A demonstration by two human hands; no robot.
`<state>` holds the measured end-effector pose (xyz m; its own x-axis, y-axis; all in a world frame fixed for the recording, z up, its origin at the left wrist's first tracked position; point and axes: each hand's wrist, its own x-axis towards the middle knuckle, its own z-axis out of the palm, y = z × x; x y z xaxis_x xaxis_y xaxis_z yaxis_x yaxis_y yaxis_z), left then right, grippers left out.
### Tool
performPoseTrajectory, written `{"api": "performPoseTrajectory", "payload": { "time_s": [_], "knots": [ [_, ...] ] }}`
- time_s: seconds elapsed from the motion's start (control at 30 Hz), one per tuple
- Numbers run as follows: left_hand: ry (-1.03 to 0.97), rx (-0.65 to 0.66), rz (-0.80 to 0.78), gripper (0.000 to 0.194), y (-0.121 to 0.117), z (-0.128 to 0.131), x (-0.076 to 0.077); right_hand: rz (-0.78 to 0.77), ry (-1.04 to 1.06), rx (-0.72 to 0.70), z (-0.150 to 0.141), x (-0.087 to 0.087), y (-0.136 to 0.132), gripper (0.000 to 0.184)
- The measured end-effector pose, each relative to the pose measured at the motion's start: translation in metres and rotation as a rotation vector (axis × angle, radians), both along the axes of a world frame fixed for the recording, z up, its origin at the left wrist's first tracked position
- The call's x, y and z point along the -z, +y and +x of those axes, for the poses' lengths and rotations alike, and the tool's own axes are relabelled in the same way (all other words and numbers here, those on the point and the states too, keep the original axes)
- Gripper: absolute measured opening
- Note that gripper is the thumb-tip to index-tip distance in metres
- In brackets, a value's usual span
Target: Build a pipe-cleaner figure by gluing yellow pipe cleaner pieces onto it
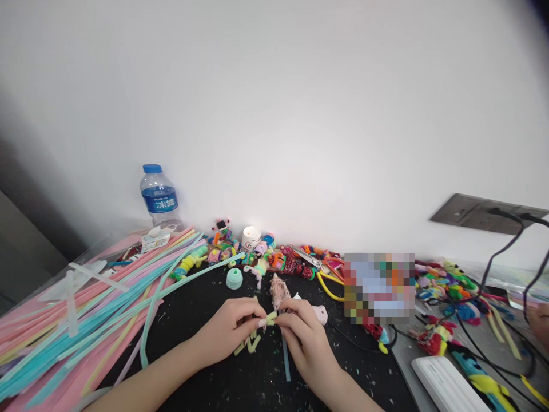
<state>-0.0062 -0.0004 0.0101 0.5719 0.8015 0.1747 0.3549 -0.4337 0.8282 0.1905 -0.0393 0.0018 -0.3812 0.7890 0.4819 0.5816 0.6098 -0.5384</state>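
Pinched between my two hands is a short, bent piece of pale yellow pipe cleaner [271,318]. My left hand [225,331] grips its left side between thumb and forefinger, and my right hand [306,340] holds the other side with closed fingertips. More folded yellow pipe cleaner [254,344] hangs below my left fingers. A fuzzy brownish-pink piece [279,290] lies just beyond the hands. Partly hidden behind my right hand is a pale pink object [321,315]. A translucent bluish stick [286,360] lies beneath that hand. Beyond the left hand sits a mint-green coiled piece [234,278].
Pastel pipe cleaners [107,320] cover the left side. Along the wall stand a water bottle [158,197], a white paper cup [251,237] and several pipe-cleaner figures. Scissors [305,256] lie among them. Black cables [484,274] and a white box [448,384] are at right, near another person's hand [539,326].
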Motion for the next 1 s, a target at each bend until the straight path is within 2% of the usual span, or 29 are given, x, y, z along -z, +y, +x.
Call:
{"api": "performPoseTrajectory", "payload": {
  "time_s": [0.2, 0.4, 0.47, 0.8, 0.9, 1.0],
  "knots": [
    [0.003, 0.028, 0.018, 0.018, -0.0008, -0.0011, -0.0014, 0.000, 0.010, 0.004, -0.0002, 0.0011, 0.0013, 0.019],
    [-0.035, -0.033, -0.054, 0.019, -0.0004, -0.0021, -0.0008, 0.012, 0.033, 0.007, 0.0008, 0.0000, 0.0013, 0.020],
    [-0.031, -0.018, -0.060, 0.016, -0.0007, -0.0018, -0.0011, 0.007, 0.030, 0.003, 0.0008, -0.0002, 0.0013, 0.020],
    [0.004, 0.013, 0.044, 0.015, 0.0000, -0.0002, 0.0002, -0.018, 0.008, -0.016, -0.0006, -0.0012, 0.0010, 0.021],
    [0.002, -0.002, 0.064, 0.017, 0.0007, -0.0015, 0.0008, -0.021, 0.004, -0.002, 0.0007, -0.0036, -0.0001, 0.024],
    [-0.011, -0.077, 0.062, 0.019, 0.0026, -0.0032, 0.0023, -0.004, -0.011, 0.086, 0.0046, -0.0050, 0.0015, 0.035]
  ]
}}
